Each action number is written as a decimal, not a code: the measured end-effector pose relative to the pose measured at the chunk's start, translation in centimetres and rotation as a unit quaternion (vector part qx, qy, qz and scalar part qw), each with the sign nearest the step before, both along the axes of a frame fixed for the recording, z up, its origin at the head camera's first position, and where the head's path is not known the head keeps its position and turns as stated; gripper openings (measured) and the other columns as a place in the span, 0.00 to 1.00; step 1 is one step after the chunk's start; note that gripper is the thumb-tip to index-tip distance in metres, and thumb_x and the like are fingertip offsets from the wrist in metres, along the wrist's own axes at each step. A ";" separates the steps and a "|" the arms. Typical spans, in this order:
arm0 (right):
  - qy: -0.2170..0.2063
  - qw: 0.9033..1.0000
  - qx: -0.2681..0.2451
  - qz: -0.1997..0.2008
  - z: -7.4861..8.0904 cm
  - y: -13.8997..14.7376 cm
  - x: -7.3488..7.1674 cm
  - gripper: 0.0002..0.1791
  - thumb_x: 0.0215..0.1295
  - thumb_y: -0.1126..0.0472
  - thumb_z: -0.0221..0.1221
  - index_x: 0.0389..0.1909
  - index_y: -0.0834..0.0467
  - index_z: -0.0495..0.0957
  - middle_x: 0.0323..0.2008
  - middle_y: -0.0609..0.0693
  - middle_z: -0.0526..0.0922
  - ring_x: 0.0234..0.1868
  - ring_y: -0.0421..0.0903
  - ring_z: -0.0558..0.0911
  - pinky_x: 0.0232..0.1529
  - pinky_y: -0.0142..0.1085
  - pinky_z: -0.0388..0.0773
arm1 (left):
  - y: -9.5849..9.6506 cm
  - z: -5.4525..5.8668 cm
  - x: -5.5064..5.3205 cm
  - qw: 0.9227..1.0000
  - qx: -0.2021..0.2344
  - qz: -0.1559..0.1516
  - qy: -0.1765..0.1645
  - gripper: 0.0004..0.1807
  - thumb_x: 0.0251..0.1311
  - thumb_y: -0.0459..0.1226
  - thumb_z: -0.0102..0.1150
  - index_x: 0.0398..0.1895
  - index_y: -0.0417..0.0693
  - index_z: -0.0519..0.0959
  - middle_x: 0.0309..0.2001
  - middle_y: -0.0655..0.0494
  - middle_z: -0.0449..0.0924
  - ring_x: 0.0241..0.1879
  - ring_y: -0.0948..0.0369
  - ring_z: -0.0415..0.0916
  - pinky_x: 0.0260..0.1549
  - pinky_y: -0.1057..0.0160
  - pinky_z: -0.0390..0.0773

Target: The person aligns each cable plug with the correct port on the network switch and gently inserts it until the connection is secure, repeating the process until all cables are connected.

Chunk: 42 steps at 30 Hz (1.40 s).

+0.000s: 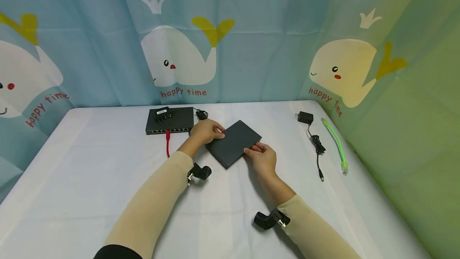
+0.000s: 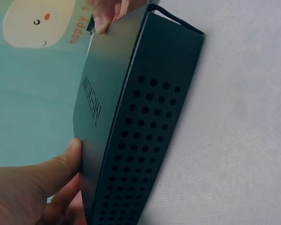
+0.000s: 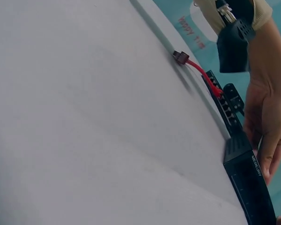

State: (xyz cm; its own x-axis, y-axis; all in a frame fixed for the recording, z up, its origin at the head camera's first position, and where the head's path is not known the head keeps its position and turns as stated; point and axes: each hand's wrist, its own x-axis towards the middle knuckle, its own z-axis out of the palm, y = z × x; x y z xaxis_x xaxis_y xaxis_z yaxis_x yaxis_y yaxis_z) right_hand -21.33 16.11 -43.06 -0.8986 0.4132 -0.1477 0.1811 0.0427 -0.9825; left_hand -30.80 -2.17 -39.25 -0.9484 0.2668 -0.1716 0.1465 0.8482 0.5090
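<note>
A black network switch [image 1: 233, 144] with MERCURY lettering is held at an angle over the white table. My left hand [image 1: 206, 131] grips its left corner, thumb on the top face and fingers underneath. At the right corner my right hand [image 1: 263, 159] pinches the edge. The left wrist view shows rows of round vent holes along the side of the held switch [image 2: 145, 108]. Just behind my left hand lies a second black switch [image 1: 183, 117], a red network cable [image 1: 167, 143] plugged into its row of ports.
On the second switch sits a black power adapter [image 1: 163, 114], with a coiled cord [image 1: 201, 114] beside it. Another adapter [image 1: 305, 117] with a bundled cord [image 1: 318, 144] and a green network cable [image 1: 337, 143] lie at the right. A whale-print curtain [image 1: 258, 51] hangs behind the table.
</note>
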 end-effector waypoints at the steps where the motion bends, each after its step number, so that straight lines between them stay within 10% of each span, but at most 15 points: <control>1: -0.007 1.000 0.003 0.003 0.0 0.1 -0.2 0.28 0.56 0.75 0.66 0.59 0.74 0.72 0.44 0.59 0.79 0.33 0.33 0.77 0.31 0.17 0.78 | 0.0 0.0 0.1 1.000 0.001 0.001 0.003 0.17 0.61 0.51 0.65 0.54 0.64 0.84 0.45 0.62 0.85 0.45 0.59 0.79 0.43 0.58 0.79; 15: -0.080 0.993 -0.017 0.088 1.5 2.2 -3.8 0.28 0.63 0.75 0.60 0.65 0.70 0.70 0.55 0.60 0.75 0.42 0.40 0.79 0.40 0.26 0.83 | -0.2 -1.1 1.4 0.995 0.083 0.051 -0.015 0.19 0.61 0.48 0.66 0.55 0.55 0.83 0.47 0.57 0.87 0.45 0.57 0.82 0.49 0.57 0.80; 23: -0.121 0.982 0.019 0.145 2.2 3.7 -6.0 0.27 0.67 0.72 0.58 0.67 0.64 0.70 0.65 0.62 0.73 0.61 0.52 0.78 0.56 0.35 0.79 | 0.7 -2.2 3.0 0.963 0.238 0.113 -0.058 0.18 0.58 0.37 0.70 0.51 0.43 0.80 0.45 0.49 0.85 0.24 0.63 0.82 0.23 0.69 0.84; 29: -0.137 0.978 0.036 0.150 2.3 4.1 -7.1 0.25 0.67 0.70 0.58 0.65 0.63 0.73 0.63 0.60 0.76 0.46 0.41 0.82 0.50 0.32 0.78 | 1.7 -2.7 3.8 0.949 0.282 0.129 -0.050 0.16 0.57 0.33 0.70 0.47 0.37 0.77 0.44 0.43 0.84 0.21 0.61 0.82 0.20 0.68 0.84; 36: -0.112 0.976 0.074 0.171 2.1 4.3 -5.1 0.24 0.70 0.65 0.58 0.66 0.64 0.71 0.65 0.62 0.73 0.65 0.54 0.74 0.64 0.42 0.75 | 1.9 -2.7 3.7 0.941 0.305 0.139 -0.055 0.16 0.57 0.32 0.70 0.46 0.37 0.77 0.44 0.42 0.83 0.25 0.56 0.85 0.21 0.66 0.85; 42: -0.078 0.971 0.142 0.175 1.7 3.7 -1.3 0.26 0.66 0.63 0.64 0.64 0.63 0.74 0.59 0.62 0.78 0.58 0.52 0.79 0.43 0.24 0.79 | 1.6 -2.5 3.6 0.942 0.297 0.144 -0.056 0.16 0.58 0.32 0.69 0.47 0.37 0.77 0.44 0.43 0.82 0.27 0.55 0.85 0.21 0.66 0.85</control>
State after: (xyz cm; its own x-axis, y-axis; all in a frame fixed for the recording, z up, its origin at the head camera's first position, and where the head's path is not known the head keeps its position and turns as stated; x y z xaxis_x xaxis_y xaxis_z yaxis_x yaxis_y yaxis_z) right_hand -22.59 19.84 -41.34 -0.9673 0.1304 -0.2176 0.2519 0.3935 -0.8841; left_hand -27.17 -0.53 -41.76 -0.9808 0.0820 -0.1772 -0.1295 0.4057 0.9048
